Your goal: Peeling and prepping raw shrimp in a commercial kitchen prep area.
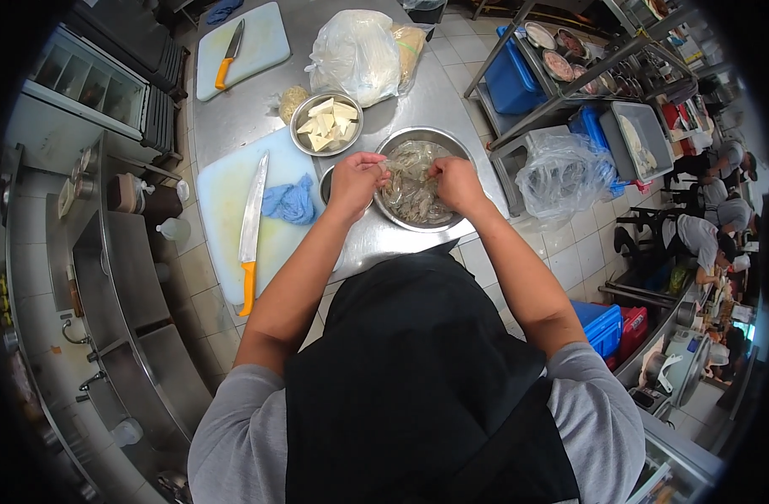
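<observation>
A steel bowl of raw, greyish shrimp stands on the metal table in front of me. Over its left rim, my left hand is closed in a pinch; what its fingertips hold is too small to make out. My right hand reaches over the right rim, its fingers curled down at the shrimp, and its grip is hidden. A smaller metal bowl is mostly covered by my left hand. Just behind it, another steel bowl holds pale yellow cut pieces.
Left of my hands, a white cutting board carries an orange-handled knife and a crumpled blue cloth. A second board with a knife lies farther back, near a filled plastic bag. Shelving stands to the right.
</observation>
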Demonstrator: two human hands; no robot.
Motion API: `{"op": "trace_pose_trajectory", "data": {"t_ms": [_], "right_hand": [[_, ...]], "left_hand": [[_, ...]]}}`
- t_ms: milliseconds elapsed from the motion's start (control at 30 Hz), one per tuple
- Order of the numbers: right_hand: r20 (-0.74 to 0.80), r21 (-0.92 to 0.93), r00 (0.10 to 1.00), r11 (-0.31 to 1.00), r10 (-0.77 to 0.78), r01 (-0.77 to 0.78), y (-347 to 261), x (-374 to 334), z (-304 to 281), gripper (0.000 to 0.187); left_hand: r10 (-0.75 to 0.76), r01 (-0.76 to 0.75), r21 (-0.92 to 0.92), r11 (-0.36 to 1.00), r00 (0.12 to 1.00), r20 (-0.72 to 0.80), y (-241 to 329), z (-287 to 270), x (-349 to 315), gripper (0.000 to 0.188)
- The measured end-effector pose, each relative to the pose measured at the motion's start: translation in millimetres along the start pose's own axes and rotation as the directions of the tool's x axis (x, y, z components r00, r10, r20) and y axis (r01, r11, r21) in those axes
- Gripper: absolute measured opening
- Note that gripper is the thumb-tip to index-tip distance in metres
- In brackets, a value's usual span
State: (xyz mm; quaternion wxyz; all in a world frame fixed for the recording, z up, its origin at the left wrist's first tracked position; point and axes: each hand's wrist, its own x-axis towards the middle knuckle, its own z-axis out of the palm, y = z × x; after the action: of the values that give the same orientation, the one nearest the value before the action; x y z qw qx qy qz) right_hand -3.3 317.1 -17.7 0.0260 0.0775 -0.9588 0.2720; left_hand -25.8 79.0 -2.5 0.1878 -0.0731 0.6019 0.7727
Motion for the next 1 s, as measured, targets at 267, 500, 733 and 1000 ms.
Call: {"op": "trace_pose_trajectory", "data": {"t_ms": [267, 500, 733, 1000], "right_hand": [[0.209, 0.588, 0.977, 0.794, 0.036, -0.155, -27.2, 14.7, -3.1, 0.023], [0.230, 0.605, 0.973, 0.787, -0.024, -0.123, -36.5, 11.1, -0.3, 0.026], [0.169, 0.597, 0.985, 0.794, 0.017, -0.116, -42.5, 9.2, 0.6, 0.030], [0.142, 0.673, 0.990, 0.730, 0.027, -0.117, -36.0, 5.0, -0.9, 0.029]], "left_hand": [[-0.018, 0.019, -0.023, 1.000, 0.997, 0.072, 7.3, 2.7, -4.0, 0.021], [0.008, -0.009, 0.021, 1.000, 0.997, 0.078, 7.1, 5.8, -5.0, 0.017], [0.019, -0.026, 0.078, 0.997, 0.996, 0.089, 8.1, 2.6, -9.6, 0.015], [-0.010, 0.012, -0.035, 0.999, 0.999, 0.044, 11.5, -11.4, -9.3, 0.016]]}}
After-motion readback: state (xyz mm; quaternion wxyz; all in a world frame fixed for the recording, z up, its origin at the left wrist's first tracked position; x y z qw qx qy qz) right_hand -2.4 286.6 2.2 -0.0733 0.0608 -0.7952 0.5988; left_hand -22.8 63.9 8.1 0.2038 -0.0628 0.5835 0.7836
